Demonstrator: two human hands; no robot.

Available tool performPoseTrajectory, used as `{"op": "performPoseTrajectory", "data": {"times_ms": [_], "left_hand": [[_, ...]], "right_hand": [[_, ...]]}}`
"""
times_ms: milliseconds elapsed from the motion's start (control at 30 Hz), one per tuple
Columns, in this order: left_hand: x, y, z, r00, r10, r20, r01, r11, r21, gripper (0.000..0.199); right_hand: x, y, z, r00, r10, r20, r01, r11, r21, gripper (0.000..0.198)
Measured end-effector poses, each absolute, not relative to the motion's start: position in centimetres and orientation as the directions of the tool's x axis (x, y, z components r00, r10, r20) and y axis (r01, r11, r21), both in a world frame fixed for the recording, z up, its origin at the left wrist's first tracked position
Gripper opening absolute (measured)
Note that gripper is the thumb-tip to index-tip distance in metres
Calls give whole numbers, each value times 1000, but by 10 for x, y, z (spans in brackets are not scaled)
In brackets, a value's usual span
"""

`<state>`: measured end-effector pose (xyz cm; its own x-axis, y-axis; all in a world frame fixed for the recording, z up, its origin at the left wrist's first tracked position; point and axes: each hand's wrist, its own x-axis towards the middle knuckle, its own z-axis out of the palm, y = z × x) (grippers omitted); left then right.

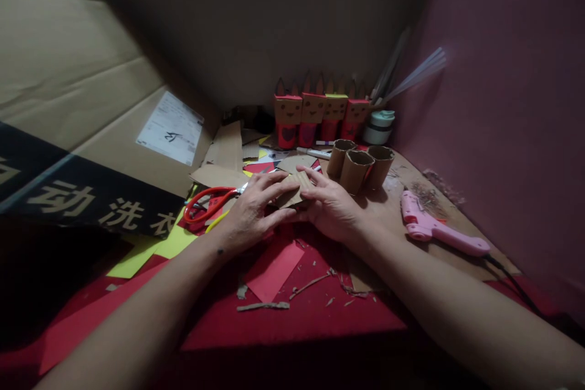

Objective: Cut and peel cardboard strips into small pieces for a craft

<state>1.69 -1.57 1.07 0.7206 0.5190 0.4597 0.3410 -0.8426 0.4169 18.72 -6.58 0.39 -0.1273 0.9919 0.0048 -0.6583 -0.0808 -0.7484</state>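
Between my two hands is a small piece of corrugated cardboard (pixel 292 193), its ridged side facing up. My left hand (pixel 256 204) grips it from the left, fingers over its top edge and thumb along the bottom. My right hand (pixel 331 204) closes on its right side, partly hiding it. Red-handled scissors (pixel 208 198) lie just left of my left hand. Beneath my hands a red paper strip (pixel 275 269) rests on the red tabletop (pixel 292 329). Beyond my right hand stand three open cardboard tubes (pixel 358 172).
A pink glue gun (pixel 441 228) lies on a cardboard sheet at right, its cord trailing off. A large cardboard box (pixel 114 103) stands at left. Several cardboard figures with faces (pixel 313 109) line the back, beside a pale green jar (pixel 379 128). Cardboard scraps (pixel 264 306) litter the front.
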Motion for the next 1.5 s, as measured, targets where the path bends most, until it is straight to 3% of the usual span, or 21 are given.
{"op": "performPoseTrajectory", "data": {"times_ms": [167, 300, 500, 600, 800, 900, 967, 1067, 1133, 1267, 1500], "left_hand": [[17, -15, 10, 730, 527, 436, 342, -834, 434, 40], [18, -13, 8, 698, 573, 429, 366, -801, 474, 35], [17, -13, 9, 710, 544, 447, 358, -826, 436, 35], [16, -16, 11, 718, 530, 451, 329, -830, 450, 36], [16, -16, 6, 680, 540, 496, 221, -796, 564, 63], [17, -16, 6, 657, 589, 471, 157, -718, 679, 73], [17, -17, 9, 613, 649, 451, 162, -662, 732, 65], [16, -17, 15, 545, 721, 428, 229, -620, 750, 27], [16, -18, 17, 521, 761, 386, 240, -565, 790, 16], [17, -22, 19, 487, 825, 288, 243, -444, 862, 19], [21, -28, 21, 442, 853, 278, 199, -396, 897, 18]], "right_hand": [[185, -64, 2, -103, 995, 10, -702, -66, -709, 66], [184, -63, 2, -100, 995, -5, -714, -75, -696, 58], [184, -60, 0, -144, 986, 84, -696, -41, -716, 37], [185, -60, 0, -187, 978, 87, -663, -60, -746, 36], [188, -59, -5, -202, 973, 114, -589, -27, -808, 45], [186, -61, -5, -185, 976, 112, -529, -3, -849, 38], [185, -64, -3, -198, 975, 100, -473, -5, -881, 33], [181, -68, -1, -226, 971, 82, -394, -14, -919, 31], [179, -69, -2, -234, 970, 73, -354, -15, -935, 27], [177, -71, -4, -279, 958, 64, -335, -34, -941, 22], [178, -69, -6, -300, 952, 64, -324, -39, -945, 13]]}}
